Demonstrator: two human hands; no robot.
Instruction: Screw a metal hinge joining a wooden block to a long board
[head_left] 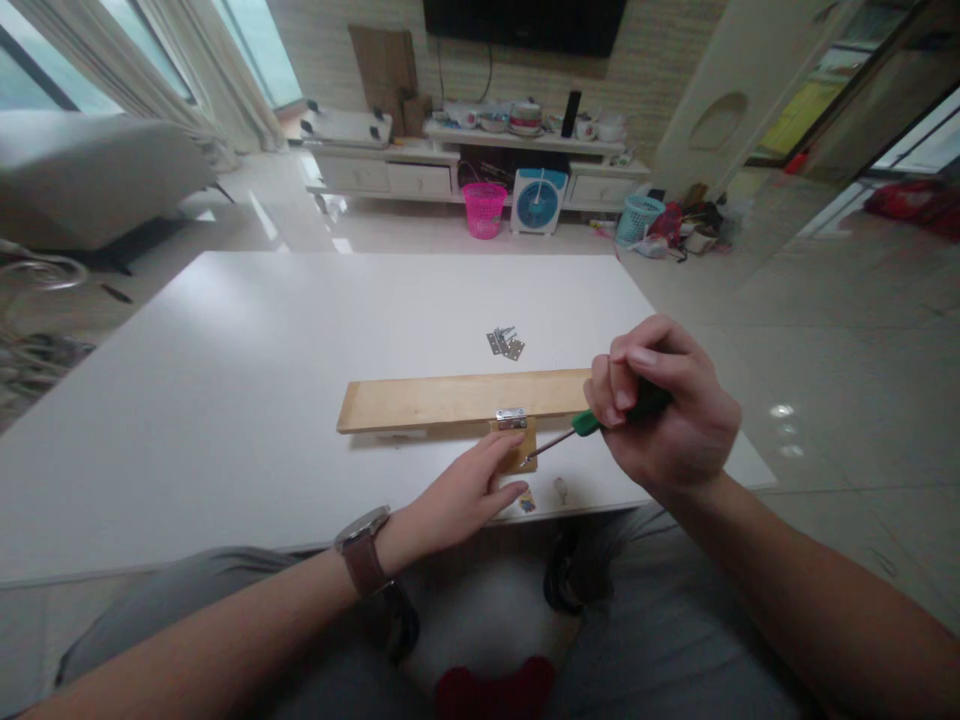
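My right hand (671,410) is wrapped round the green handle of a screwdriver (586,423), raised over the table's near right part. Its metal shaft slants down to the left, and a small shiny bit shows at its tip, perhaps a screw. Fingers stretched out, my left hand (466,492) lies on a small wooden block (529,438), partly covering it. A metal hinge (511,418) spans the block and the near edge of a long wooden board (420,402). The board's right end is hidden behind my right hand.
Loose hinges and screws (506,343) lie beyond the board on the white table (247,340). A small sticker (527,500) and a ring-like mark (561,489) are near the front edge. Farther off stand a pink basket (484,212) and a blue fan (538,202).
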